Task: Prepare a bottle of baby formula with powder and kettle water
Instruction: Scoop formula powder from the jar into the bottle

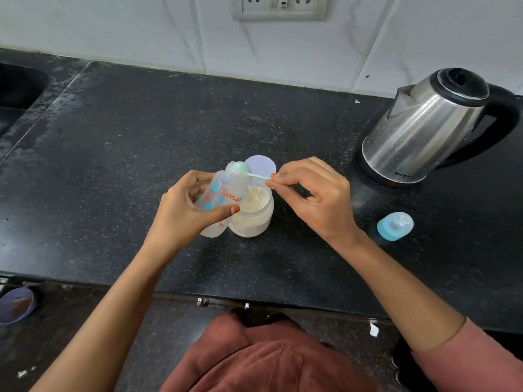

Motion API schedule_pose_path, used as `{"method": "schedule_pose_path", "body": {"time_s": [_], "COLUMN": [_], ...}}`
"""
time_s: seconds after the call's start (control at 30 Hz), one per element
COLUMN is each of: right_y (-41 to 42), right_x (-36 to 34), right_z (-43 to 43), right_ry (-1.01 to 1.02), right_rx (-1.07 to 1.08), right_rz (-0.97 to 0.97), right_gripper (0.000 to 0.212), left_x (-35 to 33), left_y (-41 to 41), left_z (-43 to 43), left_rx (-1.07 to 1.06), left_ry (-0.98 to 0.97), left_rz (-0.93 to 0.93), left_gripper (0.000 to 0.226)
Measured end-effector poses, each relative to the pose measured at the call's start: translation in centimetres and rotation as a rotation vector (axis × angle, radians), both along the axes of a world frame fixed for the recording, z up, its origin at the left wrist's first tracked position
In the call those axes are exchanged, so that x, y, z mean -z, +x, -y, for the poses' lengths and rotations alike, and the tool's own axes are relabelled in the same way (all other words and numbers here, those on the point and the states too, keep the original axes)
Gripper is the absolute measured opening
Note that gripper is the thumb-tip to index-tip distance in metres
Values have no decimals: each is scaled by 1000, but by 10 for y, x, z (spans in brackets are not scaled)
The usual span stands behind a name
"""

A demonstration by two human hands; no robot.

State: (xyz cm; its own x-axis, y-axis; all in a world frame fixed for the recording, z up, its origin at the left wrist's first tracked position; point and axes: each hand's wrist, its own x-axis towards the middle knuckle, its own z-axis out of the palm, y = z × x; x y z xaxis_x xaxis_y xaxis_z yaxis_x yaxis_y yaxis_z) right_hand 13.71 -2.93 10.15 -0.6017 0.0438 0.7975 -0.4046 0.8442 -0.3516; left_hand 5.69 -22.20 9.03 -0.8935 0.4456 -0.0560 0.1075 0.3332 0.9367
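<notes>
My left hand [181, 210] grips a translucent baby bottle [226, 190] with orange lettering, tilted to the right over the open powder jar [254, 216]. My right hand [311, 193] pinches the handle of a pale green scoop [243, 169], whose bowl is turned over at the bottle's open mouth. The jar holds cream-coloured powder and stands on the black counter [141, 137]. A steel electric kettle [424, 128] with a black handle stands at the right, its lid closed.
The jar's round pale lid [261, 164] lies flat just behind the jar. The bottle's blue cap with its teat [394, 225] lies at the right, in front of the kettle. A sink [17, 91] is at the far left. A wall socket [278, 5] is above.
</notes>
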Motion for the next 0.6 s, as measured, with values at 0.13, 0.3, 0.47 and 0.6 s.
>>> {"method": "schedule_pose_path", "body": {"time_s": [0.13,0.3,0.47,0.6], "right_y": [-1,-2,-2,-2], "right_x": [1,3,3,3], "right_z": [1,3,4,4], "right_ry": [-11,-16,-55,-87], "right_rx": [6,-8,-5,14], "right_rz": [-7,-14,-6,-13], "right_gripper": [12,13,11,9], "left_x": [-2,-2,-2,-2], "left_y": [0,0,-1,-2], "left_z": [0,0,2,2], "left_rx": [0,-2,-6,-9], "left_ry": [7,7,-7,-8], "left_rz": [17,33,38,35], "left_gripper": [52,55,57,55]}}
